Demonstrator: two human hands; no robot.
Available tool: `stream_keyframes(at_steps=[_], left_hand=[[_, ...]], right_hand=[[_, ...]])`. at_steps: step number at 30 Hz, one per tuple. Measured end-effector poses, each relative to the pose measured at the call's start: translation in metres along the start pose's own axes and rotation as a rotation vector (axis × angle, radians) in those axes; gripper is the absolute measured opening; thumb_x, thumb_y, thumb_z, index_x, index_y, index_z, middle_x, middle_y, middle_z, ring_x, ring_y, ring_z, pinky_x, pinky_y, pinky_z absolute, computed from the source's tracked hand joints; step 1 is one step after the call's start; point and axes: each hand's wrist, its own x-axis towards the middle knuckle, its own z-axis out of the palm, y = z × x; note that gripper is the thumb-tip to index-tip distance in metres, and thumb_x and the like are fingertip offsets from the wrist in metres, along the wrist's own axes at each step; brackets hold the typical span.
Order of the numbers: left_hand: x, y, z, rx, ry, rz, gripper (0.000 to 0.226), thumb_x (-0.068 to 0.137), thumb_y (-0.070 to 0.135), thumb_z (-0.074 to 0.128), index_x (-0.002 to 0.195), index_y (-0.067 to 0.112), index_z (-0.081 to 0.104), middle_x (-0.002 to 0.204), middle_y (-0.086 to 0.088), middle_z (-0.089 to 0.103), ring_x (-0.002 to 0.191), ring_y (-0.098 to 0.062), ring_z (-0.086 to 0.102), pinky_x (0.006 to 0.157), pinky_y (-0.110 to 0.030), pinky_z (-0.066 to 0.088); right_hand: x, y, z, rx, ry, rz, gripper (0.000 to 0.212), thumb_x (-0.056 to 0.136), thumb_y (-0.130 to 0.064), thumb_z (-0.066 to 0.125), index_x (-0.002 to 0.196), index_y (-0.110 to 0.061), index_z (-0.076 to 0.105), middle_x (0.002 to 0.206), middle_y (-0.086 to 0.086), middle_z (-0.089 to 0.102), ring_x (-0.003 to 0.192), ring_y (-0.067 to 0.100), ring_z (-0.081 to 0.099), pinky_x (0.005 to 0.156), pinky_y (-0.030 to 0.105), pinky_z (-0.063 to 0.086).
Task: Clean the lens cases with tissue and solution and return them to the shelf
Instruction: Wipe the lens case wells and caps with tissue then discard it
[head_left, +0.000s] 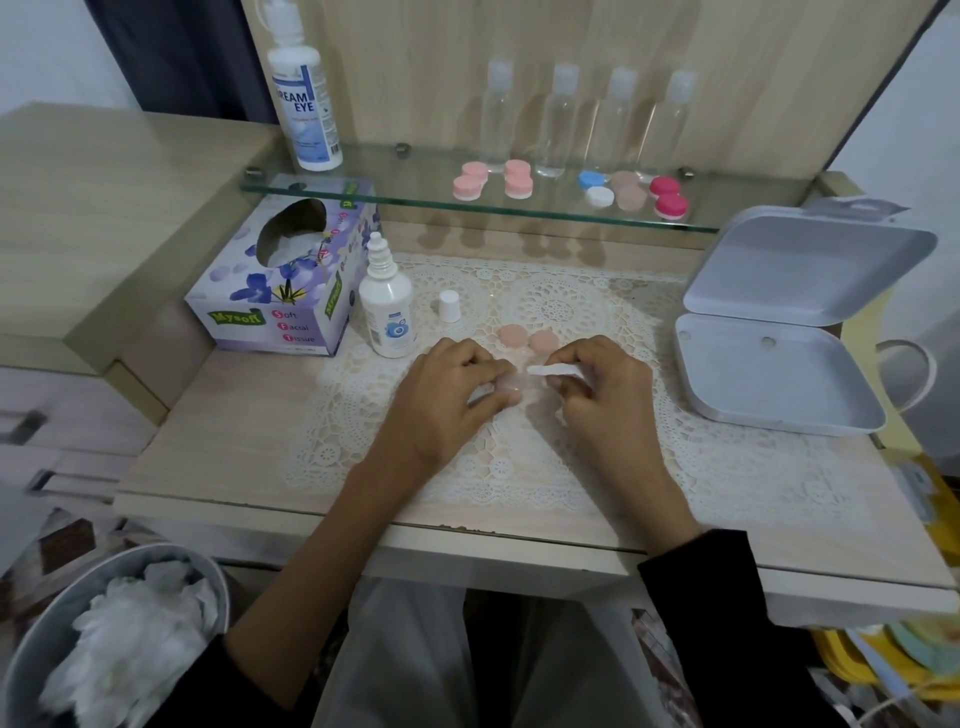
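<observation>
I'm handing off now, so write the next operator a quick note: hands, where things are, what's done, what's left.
Left hand holds the clear case base; right hand pinches a folded tissue at it. Its two peach caps lie just behind. Solution bottle stands uncapped. Five cases sit on the glass shelf. Left: finish wiping, cap it, shelve it.

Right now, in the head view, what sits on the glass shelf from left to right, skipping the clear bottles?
Big solution bottle, pink lens case, second pink lens case, blue-and-white lens case, beige lens case, red lens case.
</observation>
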Motion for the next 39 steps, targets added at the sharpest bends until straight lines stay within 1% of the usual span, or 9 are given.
stream_keyframes(at_steps=[4,7,12,18,23,29,32,36,39], left_hand=[[0.000,-0.002,-0.002,-0.043,0.031,-0.008,0.041,0.083,0.043,0.059,0.113,0.017,0.069,0.096,0.003,0.065,0.090,-0.010,0.053,0.079,-0.027,0.044],[0.000,0.001,-0.003,-0.048,0.051,0.009,0.043,0.084,0.047,0.056,0.111,0.017,0.069,0.088,0.004,0.068,0.083,-0.011,0.057,0.073,-0.028,0.047],[-0.002,0.004,-0.006,-0.056,0.076,0.056,0.027,0.088,0.033,0.055,0.097,0.013,0.069,0.075,0.007,0.062,0.070,-0.012,0.050,0.061,-0.027,0.040],[0.000,0.003,-0.005,-0.092,0.082,0.043,0.034,0.084,0.038,0.056,0.093,0.010,0.072,0.073,-0.001,0.066,0.070,-0.018,0.055,0.064,-0.037,0.044],[-0.002,0.003,-0.008,-0.116,0.110,0.066,0.035,0.086,0.031,0.053,0.108,0.011,0.070,0.083,-0.004,0.071,0.074,-0.017,0.057,0.066,-0.035,0.045],[-0.001,0.006,-0.007,-0.128,0.138,0.041,0.039,0.080,0.039,0.060,0.098,0.007,0.073,0.079,-0.001,0.071,0.074,-0.014,0.059,0.068,-0.036,0.048],[-0.001,0.007,-0.008,-0.151,0.163,0.021,0.029,0.080,0.031,0.067,0.098,0.009,0.073,0.080,0.002,0.070,0.075,-0.010,0.059,0.070,-0.035,0.049],[-0.003,0.006,-0.008,-0.118,0.197,0.016,0.031,0.081,0.027,0.061,0.103,0.007,0.072,0.082,-0.004,0.071,0.074,-0.020,0.062,0.066,-0.039,0.052],[-0.002,0.008,-0.009,-0.164,0.193,-0.016,0.028,0.078,0.024,0.069,0.102,0.009,0.072,0.079,-0.003,0.071,0.074,-0.019,0.062,0.069,-0.042,0.052]], right_hand=[[0.001,0.002,-0.006,-0.014,0.052,0.014,0.025,0.073,0.010,0.061,0.085,-0.011,0.070,0.084,0.000,0.063,0.082,0.016,0.062,0.072,0.031,0.049],[-0.002,-0.005,-0.004,-0.023,0.083,-0.132,0.030,0.073,0.012,0.059,0.090,-0.011,0.070,0.091,-0.001,0.064,0.088,0.012,0.061,0.077,0.031,0.051],[-0.011,-0.019,0.011,-0.016,-0.067,-0.308,0.015,0.079,-0.007,0.065,0.091,-0.010,0.072,0.089,0.001,0.061,0.086,0.019,0.059,0.073,0.040,0.048],[-0.007,-0.012,0.005,-0.014,-0.036,-0.197,0.014,0.082,-0.006,0.065,0.093,-0.009,0.073,0.091,0.001,0.063,0.092,0.016,0.059,0.077,0.033,0.047],[-0.009,-0.016,0.007,0.030,-0.118,-0.290,0.028,0.084,-0.029,0.058,0.096,-0.009,0.074,0.089,0.003,0.064,0.088,0.018,0.060,0.074,0.032,0.048],[-0.005,-0.006,0.003,0.018,0.014,-0.196,0.020,0.075,0.000,0.063,0.092,-0.007,0.072,0.091,0.001,0.064,0.091,0.019,0.060,0.077,0.037,0.049],[-0.003,-0.005,0.000,0.041,0.023,-0.203,0.021,0.074,0.000,0.062,0.091,-0.006,0.073,0.090,0.002,0.065,0.090,0.020,0.062,0.076,0.039,0.050],[-0.009,-0.009,0.003,0.038,-0.058,-0.203,0.016,0.075,-0.002,0.067,0.088,-0.008,0.073,0.085,0.000,0.063,0.085,0.018,0.060,0.071,0.037,0.048],[-0.006,-0.006,0.000,0.076,0.016,-0.152,0.017,0.073,-0.003,0.065,0.088,-0.008,0.073,0.086,0.000,0.063,0.085,0.016,0.061,0.071,0.031,0.047]])
